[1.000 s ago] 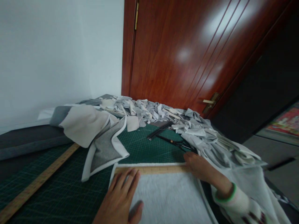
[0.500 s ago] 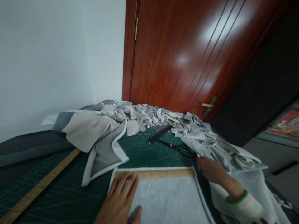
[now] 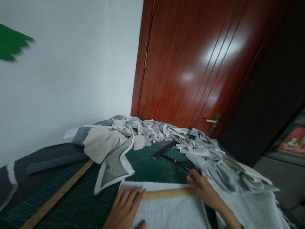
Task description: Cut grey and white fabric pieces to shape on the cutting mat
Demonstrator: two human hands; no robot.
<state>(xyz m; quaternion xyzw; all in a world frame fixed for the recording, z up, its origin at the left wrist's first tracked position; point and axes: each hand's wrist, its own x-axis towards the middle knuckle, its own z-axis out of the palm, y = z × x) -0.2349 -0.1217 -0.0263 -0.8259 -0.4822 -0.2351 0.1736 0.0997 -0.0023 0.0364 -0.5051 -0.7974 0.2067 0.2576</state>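
My left hand (image 3: 126, 205) lies flat with fingers spread, pressing a short wooden ruler (image 3: 170, 194) onto a pale grey fabric piece (image 3: 171, 213) with white edges. The ruler runs across the fabric just below its far edge. At the ruler's right end is my right hand (image 3: 202, 189), its fingers curled together; whatever they pinch is hidden. Beyond that hand, black-handled scissors (image 3: 177, 161) lie on the green cutting mat (image 3: 147, 167), next to a dark flat strip (image 3: 164, 150).
Fabric scraps (image 3: 154, 128) are heaped along the back and right. A folded grey-and-white piece (image 3: 116, 168) lies at left, near a long wooden ruler (image 3: 57, 197). More pale fabric (image 3: 250, 206) spreads at right. Behind stand a wall (image 3: 71, 70) and a reddish-brown door (image 3: 181, 63).
My right hand has moved left from the fabric at the right to the short ruler's right end. The ruler now sits slightly tilted, farther from the fabric's far edge. The view has shifted.
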